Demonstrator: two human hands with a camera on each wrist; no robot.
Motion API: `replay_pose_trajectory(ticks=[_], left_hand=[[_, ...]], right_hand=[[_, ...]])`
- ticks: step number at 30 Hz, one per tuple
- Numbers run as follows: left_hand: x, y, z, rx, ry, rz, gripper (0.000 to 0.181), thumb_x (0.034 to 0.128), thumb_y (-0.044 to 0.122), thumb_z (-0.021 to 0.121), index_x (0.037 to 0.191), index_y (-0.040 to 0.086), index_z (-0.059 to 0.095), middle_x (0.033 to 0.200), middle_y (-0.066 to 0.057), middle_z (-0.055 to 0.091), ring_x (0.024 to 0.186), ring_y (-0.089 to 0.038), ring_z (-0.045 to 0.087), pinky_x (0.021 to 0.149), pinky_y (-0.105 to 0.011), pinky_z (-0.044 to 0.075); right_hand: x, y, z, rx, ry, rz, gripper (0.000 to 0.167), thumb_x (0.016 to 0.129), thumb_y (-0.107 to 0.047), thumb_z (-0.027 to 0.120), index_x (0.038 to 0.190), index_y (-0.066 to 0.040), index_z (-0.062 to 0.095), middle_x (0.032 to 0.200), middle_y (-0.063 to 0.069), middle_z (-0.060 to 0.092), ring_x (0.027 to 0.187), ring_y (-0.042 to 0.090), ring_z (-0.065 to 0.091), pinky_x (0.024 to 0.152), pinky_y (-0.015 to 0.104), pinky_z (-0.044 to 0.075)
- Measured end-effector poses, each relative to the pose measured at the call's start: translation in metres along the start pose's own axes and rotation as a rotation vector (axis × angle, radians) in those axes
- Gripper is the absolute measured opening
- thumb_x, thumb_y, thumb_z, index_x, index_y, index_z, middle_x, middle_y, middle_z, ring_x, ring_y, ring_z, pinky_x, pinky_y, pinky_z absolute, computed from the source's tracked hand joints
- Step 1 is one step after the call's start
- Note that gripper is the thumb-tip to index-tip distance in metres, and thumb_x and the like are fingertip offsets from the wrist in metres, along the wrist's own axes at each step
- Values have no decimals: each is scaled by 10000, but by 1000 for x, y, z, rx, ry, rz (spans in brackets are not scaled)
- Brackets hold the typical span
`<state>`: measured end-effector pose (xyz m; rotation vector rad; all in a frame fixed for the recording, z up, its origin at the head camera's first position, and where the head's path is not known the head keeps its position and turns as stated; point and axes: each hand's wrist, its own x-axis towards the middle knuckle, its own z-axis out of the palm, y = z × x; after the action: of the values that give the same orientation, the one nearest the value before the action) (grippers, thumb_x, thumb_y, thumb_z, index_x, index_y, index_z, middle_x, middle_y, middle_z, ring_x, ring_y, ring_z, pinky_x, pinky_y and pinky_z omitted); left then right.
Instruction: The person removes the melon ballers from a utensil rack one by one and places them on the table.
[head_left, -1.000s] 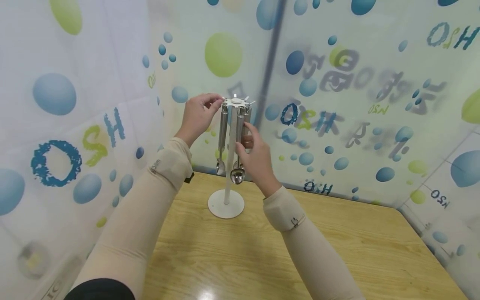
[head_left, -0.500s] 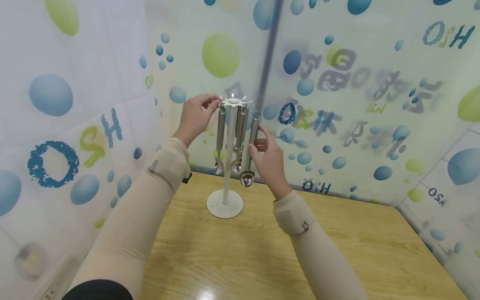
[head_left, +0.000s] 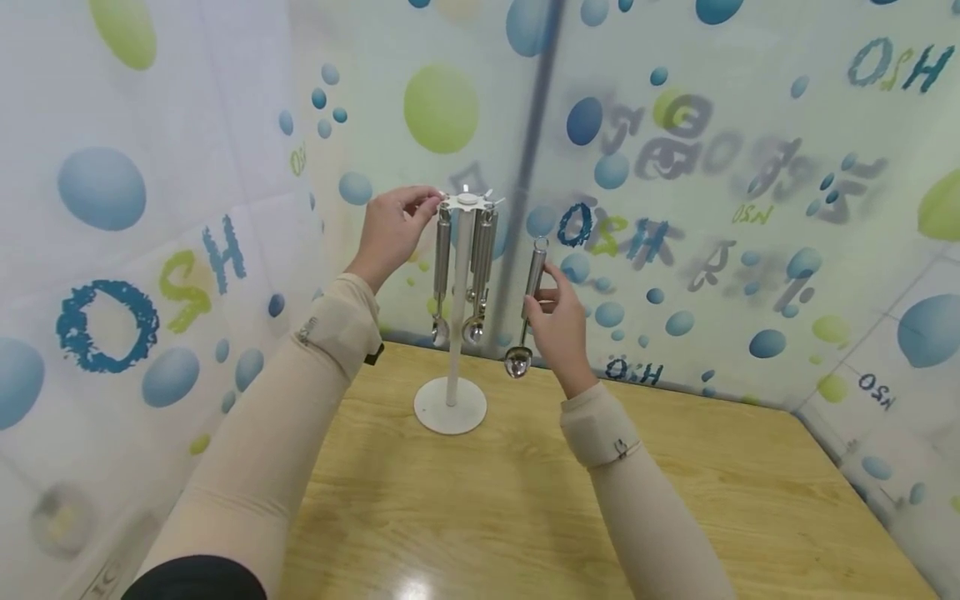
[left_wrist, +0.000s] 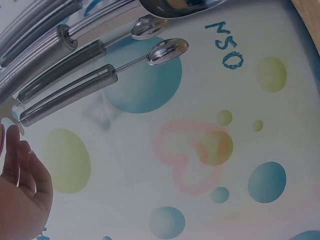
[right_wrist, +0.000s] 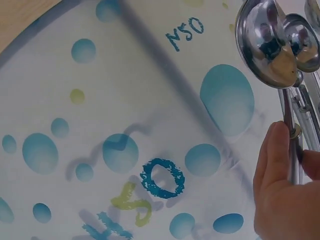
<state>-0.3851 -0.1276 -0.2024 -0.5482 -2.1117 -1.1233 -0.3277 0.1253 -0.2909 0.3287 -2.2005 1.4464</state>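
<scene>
Ladle (head_left: 518, 362) in right hand (head_left: 558, 321), "OSH" (head_left: 606, 239) behind

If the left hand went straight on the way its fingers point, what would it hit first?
The stand's top, most likely: the left hand appears to pinch its edge, though depth is hard to judge.

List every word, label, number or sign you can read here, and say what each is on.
"OSH": left wall; the middle character could be a reversed 2.
"OSH": back wall, repeated.
"NSO": back wall, slanting, in the right wrist view.
Grey shadowy characters: too blurred.
Sleeve cuff marks: too small.
Lower-left lettering: cut off, uncertain.
Held ladle: none readable.
</scene>
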Motion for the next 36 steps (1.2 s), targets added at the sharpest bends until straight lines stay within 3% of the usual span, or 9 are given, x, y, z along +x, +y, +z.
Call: replay_pose_trajectory(ticks=[13, 28, 36], left_hand=[[-3, 0, 1, -28, -12, -12, 244, 1039, 251, 609, 1150, 93, 758, 1030, -72, 743, 848, -141, 613, 767, -262, 462], [-5, 2, -2, -30, -5, -3, 259, 1037, 268, 611, 1163, 101, 764, 1051, -82, 748, 871, -148, 632, 782, -267, 472], [-4, 0, -2, -28, 4, 0, 254, 1035, 262, 613, 1154, 101, 769, 1031, -67, 744, 856, -135, 603, 773, -261, 460]], right_hand=[[0, 35, 3, 18, -123, 282, 584, 1027, -115, 603, 1562, -199, 386, 1167, 167, 639, 992, 316, 665, 814, 423, 588], [-6, 70, 19, 113, -206, 491, 607, 993, -52, 615, 1551, -105, 382, 1216, 219, 581, 1043, 386, 651, 776, 425, 601], [-12, 92, 32, 114, -252, 549, 592, 991, -20, 616, 1533, -49, 380, 1215, 252, 597, 1013, 375, 664, 778, 434, 600]])
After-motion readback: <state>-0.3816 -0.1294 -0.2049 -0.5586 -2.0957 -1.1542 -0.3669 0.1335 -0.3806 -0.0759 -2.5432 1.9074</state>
